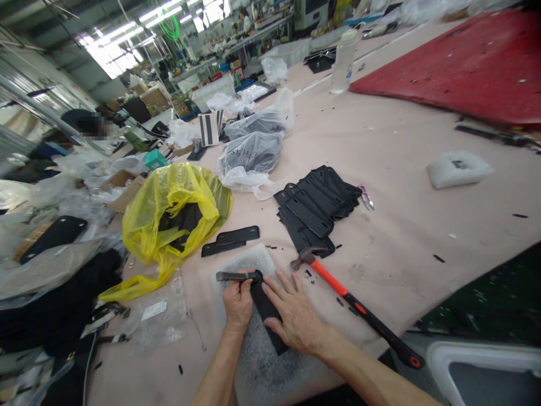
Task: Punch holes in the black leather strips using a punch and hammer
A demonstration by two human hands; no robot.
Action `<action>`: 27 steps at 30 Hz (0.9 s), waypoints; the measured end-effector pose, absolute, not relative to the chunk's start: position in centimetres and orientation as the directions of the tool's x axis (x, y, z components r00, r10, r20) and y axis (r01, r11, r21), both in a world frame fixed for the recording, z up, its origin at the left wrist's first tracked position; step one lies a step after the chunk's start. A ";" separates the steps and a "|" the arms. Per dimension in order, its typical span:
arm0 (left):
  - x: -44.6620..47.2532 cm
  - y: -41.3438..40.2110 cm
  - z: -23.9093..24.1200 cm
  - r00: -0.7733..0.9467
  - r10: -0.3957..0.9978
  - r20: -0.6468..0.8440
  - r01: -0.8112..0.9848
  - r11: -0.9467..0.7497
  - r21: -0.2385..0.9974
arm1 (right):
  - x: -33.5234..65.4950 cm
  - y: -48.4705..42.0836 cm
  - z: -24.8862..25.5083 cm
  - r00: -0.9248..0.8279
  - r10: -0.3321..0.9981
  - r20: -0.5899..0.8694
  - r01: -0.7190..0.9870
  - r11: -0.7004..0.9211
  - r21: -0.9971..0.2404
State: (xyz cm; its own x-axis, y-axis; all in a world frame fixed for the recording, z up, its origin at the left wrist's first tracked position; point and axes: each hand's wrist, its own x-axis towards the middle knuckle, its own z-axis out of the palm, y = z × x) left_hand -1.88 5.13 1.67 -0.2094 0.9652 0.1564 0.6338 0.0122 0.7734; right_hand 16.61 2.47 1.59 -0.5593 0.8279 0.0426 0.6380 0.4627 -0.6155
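My left hand is closed around a grey metal punch, whose end meets the top of a black leather-like strip. Fingers stretched out, my right hand lies on the same strip and presses it against a worn white board. To the right of the board rests a hammer with a red and black handle. Two more black strips are beyond the board. A pile of similar black pieces lies further right.
On the left stands a yellow plastic bag with black pieces inside. Behind it are clear-wrapped bundles. Pink-handled snips, a clear wrapped packet, a bottle and a red sheet lie or stand to the right.
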 end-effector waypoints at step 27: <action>-1.7 5.5 0.5 -0.042 0.946 0.322 0.807 -0.158 0.569 | 28.5 2.8 2.5 -0.122 0.987 -0.101 0.957 0.090 -0.275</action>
State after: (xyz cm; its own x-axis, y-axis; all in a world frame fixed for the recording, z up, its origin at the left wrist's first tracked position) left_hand -1.72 5.54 0.50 -0.0418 0.9458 0.3220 0.8070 -0.1580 0.5691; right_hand 28.53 2.84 2.55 -0.1218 0.9874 -0.1009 0.9572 0.0900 -0.2749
